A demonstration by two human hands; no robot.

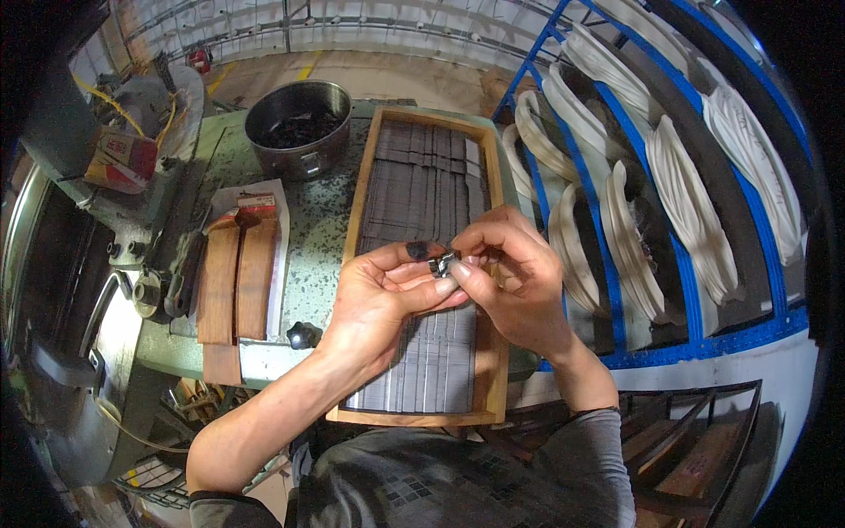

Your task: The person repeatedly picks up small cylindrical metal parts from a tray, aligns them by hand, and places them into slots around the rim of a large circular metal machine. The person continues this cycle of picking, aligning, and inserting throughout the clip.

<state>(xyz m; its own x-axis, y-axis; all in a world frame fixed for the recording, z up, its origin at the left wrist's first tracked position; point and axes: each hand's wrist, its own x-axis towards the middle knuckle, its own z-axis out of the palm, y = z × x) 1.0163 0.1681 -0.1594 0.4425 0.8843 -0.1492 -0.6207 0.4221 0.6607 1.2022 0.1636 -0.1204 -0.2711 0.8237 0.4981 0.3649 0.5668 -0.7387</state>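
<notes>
Both hands raised over wooden tray (362, 208), fingertips meeting at picture centre. Small dark metal part (443, 264) pinched between left hand (383, 295) thumb and forefinger from 9 o'clock, right hand (515, 277) closing on it from 3 o'clock with thumb and fingers; both grips closed on part, fingertips touching it and each other. Part mostly hidden by fingers, exact shape not to be told. Judged light, stiff, hard-edged, probably smooth and slippery; small enough to drop easily, so best held by its opposite edges with fingertips only, as shown. Tray below filled with rows of flat dark grey strips (422, 185), closely packed. Round metal bowl (297, 128) at 11 o'clock of tray, dark pieces inside. Two brown curved pads (238, 277) at 9 o'clock, on green speckled bench (321, 229). Blue rack (687, 290) at 3 o'clock, holding white curved pieces on edge
</notes>
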